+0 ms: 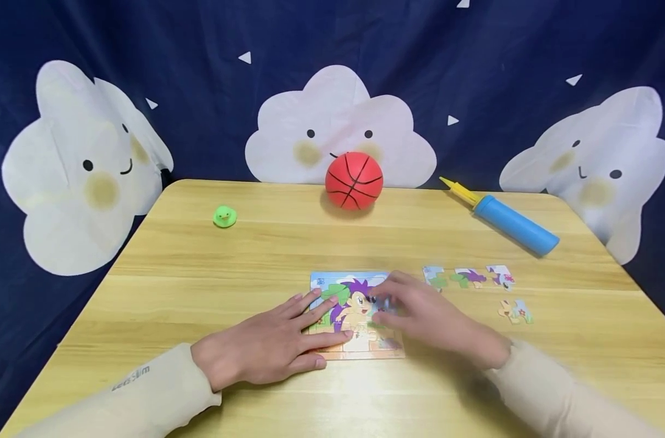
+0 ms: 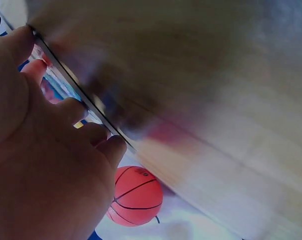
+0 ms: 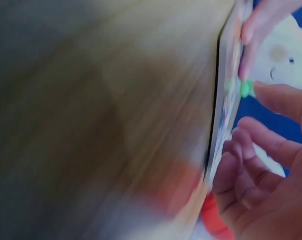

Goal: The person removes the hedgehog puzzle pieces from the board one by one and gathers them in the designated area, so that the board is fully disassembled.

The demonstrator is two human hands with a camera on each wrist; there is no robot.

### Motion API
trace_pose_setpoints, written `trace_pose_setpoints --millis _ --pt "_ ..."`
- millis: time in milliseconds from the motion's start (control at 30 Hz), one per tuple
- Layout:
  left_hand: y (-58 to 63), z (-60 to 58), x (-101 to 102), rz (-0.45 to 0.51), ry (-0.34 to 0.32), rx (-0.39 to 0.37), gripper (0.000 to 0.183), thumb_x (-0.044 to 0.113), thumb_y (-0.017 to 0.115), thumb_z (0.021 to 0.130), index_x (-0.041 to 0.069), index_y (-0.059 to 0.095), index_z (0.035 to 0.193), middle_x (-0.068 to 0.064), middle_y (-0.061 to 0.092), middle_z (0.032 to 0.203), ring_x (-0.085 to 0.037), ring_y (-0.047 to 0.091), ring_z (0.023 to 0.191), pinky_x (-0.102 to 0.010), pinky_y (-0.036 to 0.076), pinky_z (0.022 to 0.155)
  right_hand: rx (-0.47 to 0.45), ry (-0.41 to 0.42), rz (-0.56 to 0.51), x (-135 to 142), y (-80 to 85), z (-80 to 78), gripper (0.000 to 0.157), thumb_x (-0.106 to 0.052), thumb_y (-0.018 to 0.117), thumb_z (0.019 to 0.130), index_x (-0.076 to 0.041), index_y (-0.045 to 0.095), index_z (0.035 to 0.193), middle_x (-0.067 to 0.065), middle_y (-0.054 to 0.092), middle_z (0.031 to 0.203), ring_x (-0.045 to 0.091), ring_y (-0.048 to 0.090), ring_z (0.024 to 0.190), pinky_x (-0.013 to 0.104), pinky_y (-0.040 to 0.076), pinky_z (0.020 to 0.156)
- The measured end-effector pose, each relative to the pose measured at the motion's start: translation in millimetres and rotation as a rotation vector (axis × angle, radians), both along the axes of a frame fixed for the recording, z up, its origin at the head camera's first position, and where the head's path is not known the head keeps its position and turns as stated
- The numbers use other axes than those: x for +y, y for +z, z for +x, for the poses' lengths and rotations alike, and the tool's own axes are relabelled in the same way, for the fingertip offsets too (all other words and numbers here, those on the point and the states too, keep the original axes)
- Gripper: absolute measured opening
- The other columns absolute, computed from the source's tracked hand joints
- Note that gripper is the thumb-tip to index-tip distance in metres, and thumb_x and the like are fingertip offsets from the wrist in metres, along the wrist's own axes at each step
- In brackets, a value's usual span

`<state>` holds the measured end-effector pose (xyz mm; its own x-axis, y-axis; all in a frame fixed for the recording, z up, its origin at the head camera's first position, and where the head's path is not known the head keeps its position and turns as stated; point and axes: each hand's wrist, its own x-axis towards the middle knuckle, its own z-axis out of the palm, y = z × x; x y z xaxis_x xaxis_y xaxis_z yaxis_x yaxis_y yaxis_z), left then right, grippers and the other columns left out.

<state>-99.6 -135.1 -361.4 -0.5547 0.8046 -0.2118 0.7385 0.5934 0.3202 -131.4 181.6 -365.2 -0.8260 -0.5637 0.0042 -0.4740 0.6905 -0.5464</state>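
A cartoon jigsaw puzzle (image 1: 358,348) with a purple-haired animal and a green leaf lies flat on the wooden table. Across its left part my left hand (image 1: 272,340) rests, fingers spread; the left wrist view shows its fingertips along the board's edge. My right hand (image 1: 420,313) hovers at the puzzle's right side, slightly blurred, with fingers bent. In the right wrist view the thumb (image 3: 285,100) stands apart from the fingers, and no piece shows between them. Right of the board lie several loose puzzle pieces (image 1: 470,277), one piece (image 1: 515,311) nearer than the others.
Toward the back of the table (image 1: 201,261) sits a red toy basketball (image 1: 354,181). A small green rubber duck (image 1: 224,219) is at the back left. At the back right lies a blue hand pump (image 1: 515,225) with a yellow nozzle. Behind hangs a dark blue cloud-patterned curtain (image 1: 201,36).
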Motion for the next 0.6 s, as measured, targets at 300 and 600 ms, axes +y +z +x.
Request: trace_pose_setpoints --millis 300,600 --pt "-3.6 0.2 1 -0.012 -0.008 0.023 0.051 0.051 0.038 0.118 0.048 0.035 0.169 -0.005 0.015 0.184 -0.039 0.009 0.171 -0.056 0.023 0.137 0.083 -0.007 0.125 -25 -5.8 -0.3 0.042 -0.032 0.089 0.094 -0.011 0.079 0.128 -0.002 0.065 0.108 0.01 0.057 0.087 0.024 0.054 0.075" --pt "-3.1 -0.2 0 -0.003 0.006 0.004 0.051 0.05 0.041 0.117 0.049 0.036 0.168 -0.004 0.015 0.185 -0.039 0.009 0.171 -0.056 0.023 0.137 0.021 -0.049 0.114 -33 -1.0 -2.9 0.039 -0.026 0.094 0.088 -0.008 0.076 0.117 -0.003 0.063 0.099 0.009 0.057 0.084 0.025 0.054 0.074"
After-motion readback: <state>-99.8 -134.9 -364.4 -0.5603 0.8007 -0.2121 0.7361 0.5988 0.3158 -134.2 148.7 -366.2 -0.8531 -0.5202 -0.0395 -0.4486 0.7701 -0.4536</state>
